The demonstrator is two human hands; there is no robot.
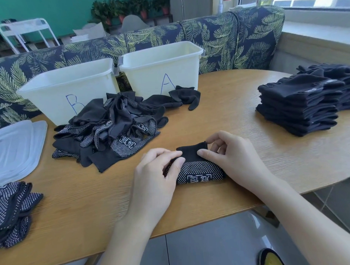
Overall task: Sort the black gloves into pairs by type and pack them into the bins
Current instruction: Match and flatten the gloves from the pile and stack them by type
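Dotted glove bundle point(199, 172) sits on the wooden table point(249, 119) near the front edge, between both hands. Judgement on handling: light, soft knit, zero stiffness, so it'll spring open if released mid-fold. The grip dots probably add friction, so layers shouldn't slide much against each other. Not fragile. Best hold looks like the plain cuff band, pinched at the edge, with the other hand pinning the rolled body flat.

Hands now:
- left hand point(157, 172): fingers curled, pinching the bundle's left end and pressing it down.
- right hand point(228, 150): thumb and forefinger pinch the plain black cuff flap at the top of the bundle; other fingers loosely curled, not holding anything else.

Looks: black knit, folded to a compact rectangle. Lower face covered in white dots with a white boxed logo; upper part is plain black cuff, standing up slightly.

Rest of the stock:
- unsorted glove heap point(110, 126), mixed dotted and plain, in front of bin B point(55, 93).
- bin A point(148, 69) right of it, a few plain gloves point(181, 98) against its front.
- plain glove stack point(300, 106) far right.
- dotted glove pile point(12, 209) at left edge.
- clear lids point(14, 146) left of bin B.

Can't see inside either bin.
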